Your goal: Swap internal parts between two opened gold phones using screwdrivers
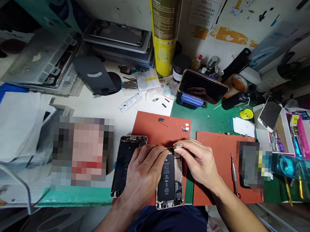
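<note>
An opened phone lies face up on the red mat, its black battery and inner parts exposed. My left hand rests across its left edge, fingers closed near the top end; what they pinch, if anything, is hidden. Between thumb and forefinger, my right hand pinches a small metallic part just above the phone's top edge. To the left is a second opened phone, partly covered by my left hand. Farther up the red mat sit a small black part and small white pieces.
Another red mat holds a screwdriver on my right. A phone on a stand and a yellow spray can stand at the back. Tool trays line the right side; papers and plastic boxes fill the left.
</note>
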Action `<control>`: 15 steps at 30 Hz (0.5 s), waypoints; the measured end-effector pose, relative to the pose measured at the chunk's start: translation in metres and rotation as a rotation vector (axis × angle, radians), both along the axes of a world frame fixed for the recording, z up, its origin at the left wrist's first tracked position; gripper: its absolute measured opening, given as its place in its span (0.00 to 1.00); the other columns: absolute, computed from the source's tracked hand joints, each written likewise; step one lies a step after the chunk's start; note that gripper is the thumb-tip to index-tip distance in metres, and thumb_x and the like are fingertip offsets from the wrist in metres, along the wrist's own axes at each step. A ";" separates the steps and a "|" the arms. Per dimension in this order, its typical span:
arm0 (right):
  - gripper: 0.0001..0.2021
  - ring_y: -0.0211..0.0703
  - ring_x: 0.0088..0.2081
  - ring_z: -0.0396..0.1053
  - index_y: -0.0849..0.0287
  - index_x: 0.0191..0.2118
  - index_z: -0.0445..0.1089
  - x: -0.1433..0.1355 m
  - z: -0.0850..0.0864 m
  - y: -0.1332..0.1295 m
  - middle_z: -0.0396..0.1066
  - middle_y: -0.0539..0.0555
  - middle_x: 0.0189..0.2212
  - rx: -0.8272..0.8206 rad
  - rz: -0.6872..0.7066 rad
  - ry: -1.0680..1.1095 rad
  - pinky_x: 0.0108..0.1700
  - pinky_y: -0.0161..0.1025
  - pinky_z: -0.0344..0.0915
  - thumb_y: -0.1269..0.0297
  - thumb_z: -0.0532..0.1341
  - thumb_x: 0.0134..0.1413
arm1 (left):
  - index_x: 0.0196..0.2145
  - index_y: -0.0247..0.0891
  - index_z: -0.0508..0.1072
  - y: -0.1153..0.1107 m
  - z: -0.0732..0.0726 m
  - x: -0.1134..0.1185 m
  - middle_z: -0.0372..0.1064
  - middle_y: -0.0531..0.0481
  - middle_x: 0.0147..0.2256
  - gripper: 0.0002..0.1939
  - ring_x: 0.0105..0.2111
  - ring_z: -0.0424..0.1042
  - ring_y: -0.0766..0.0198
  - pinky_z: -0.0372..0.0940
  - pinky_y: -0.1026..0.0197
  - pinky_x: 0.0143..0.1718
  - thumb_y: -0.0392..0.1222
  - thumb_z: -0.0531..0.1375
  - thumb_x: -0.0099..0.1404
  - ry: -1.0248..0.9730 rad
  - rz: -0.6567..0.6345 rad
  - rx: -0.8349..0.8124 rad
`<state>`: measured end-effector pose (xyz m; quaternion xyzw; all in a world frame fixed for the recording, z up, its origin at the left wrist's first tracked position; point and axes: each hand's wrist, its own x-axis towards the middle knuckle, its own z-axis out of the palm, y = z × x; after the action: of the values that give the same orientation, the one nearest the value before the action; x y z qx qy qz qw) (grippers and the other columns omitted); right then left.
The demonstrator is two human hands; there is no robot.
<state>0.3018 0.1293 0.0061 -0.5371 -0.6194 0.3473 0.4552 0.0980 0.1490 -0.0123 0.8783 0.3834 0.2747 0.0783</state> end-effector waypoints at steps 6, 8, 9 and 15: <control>0.08 0.46 0.41 0.81 0.53 0.50 0.83 0.000 0.000 0.000 0.84 0.54 0.41 0.005 -0.008 -0.009 0.45 0.46 0.80 0.66 0.64 0.76 | 0.53 0.35 0.76 0.001 0.000 -0.001 0.80 0.45 0.47 0.12 0.45 0.75 0.54 0.68 0.50 0.50 0.26 0.61 0.75 -0.010 -0.012 -0.010; 0.08 0.46 0.41 0.81 0.52 0.50 0.83 0.000 0.000 0.000 0.84 0.54 0.41 0.003 -0.005 -0.006 0.46 0.46 0.79 0.67 0.64 0.75 | 0.53 0.35 0.76 0.000 -0.001 -0.001 0.80 0.44 0.46 0.12 0.45 0.75 0.53 0.68 0.50 0.50 0.26 0.62 0.75 -0.010 -0.011 -0.008; 0.08 0.46 0.41 0.81 0.52 0.50 0.83 0.000 0.001 0.000 0.84 0.54 0.41 0.002 -0.004 -0.004 0.46 0.46 0.79 0.68 0.64 0.75 | 0.53 0.35 0.76 0.000 -0.001 -0.001 0.80 0.44 0.46 0.12 0.45 0.75 0.53 0.68 0.49 0.50 0.26 0.62 0.75 -0.009 -0.009 -0.007; 0.09 0.45 0.43 0.81 0.53 0.51 0.82 0.000 0.000 -0.001 0.84 0.54 0.43 0.007 0.003 0.005 0.47 0.45 0.78 0.72 0.65 0.74 | 0.53 0.34 0.76 -0.001 -0.003 -0.001 0.80 0.43 0.47 0.13 0.46 0.75 0.52 0.69 0.49 0.49 0.26 0.61 0.75 -0.010 -0.012 -0.002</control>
<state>0.3021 0.1283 0.0065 -0.5336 -0.6203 0.3473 0.4581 0.0974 0.1484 -0.0148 0.8792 0.3780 0.2780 0.0827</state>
